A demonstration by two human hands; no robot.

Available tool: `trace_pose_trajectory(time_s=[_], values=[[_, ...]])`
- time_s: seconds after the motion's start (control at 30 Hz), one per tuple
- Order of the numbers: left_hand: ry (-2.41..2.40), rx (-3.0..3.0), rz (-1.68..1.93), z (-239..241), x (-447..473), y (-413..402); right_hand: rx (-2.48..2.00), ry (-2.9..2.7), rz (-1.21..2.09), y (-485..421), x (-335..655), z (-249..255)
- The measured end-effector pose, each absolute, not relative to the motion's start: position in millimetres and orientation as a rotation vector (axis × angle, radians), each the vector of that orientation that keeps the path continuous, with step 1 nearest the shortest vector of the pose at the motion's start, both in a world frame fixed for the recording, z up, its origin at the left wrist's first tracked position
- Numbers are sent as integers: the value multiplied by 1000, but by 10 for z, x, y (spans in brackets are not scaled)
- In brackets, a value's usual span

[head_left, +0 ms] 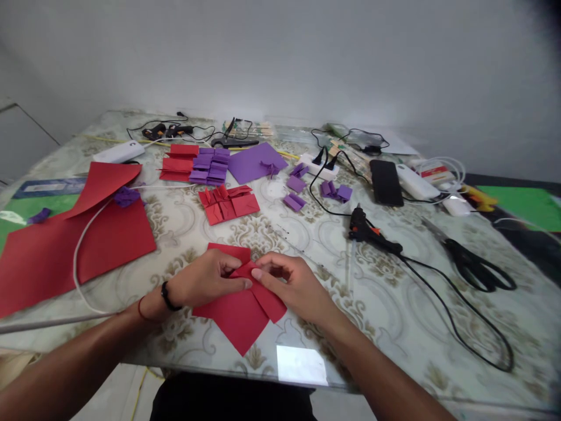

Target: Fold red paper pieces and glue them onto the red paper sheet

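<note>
Near the table's front edge, my left hand (210,278) and my right hand (295,283) pinch a folded piece of red paper (268,297) between thumbs and fingers. Beneath it lie more red paper sheets (239,327), flat on the patterned tabletop. Just beyond my hands sits a folded red paper piece (228,203) with several raised flaps. Behind that, red folded pieces (177,164) stand beside a cluster of purple folded pieces (210,165). My fingers partly hide the upper part of the paper I hold.
Large red sheets (100,240) with a white cable across them cover the left. To the right are a black glue gun (374,234) with a looping cord, black-handled scissors (473,257) and a phone (386,182). A power strip (319,166) stands near several purple pieces (294,202).
</note>
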State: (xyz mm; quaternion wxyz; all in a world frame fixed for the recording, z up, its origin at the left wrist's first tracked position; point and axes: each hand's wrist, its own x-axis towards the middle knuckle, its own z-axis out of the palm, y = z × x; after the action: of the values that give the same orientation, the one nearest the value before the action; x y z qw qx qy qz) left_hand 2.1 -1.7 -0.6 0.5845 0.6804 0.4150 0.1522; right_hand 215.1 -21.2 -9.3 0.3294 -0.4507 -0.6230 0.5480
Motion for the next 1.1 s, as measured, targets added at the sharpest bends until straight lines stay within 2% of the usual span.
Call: trace_pose_trajectory(time_s=[0.73,1.1], values=[[1008,1673,123,37,48,-21,-1131,-1579,1462,-242,2098,-201],[1039,1573,253,34,-1,31,-1238,-1621,1518,-150,2221,-88]])
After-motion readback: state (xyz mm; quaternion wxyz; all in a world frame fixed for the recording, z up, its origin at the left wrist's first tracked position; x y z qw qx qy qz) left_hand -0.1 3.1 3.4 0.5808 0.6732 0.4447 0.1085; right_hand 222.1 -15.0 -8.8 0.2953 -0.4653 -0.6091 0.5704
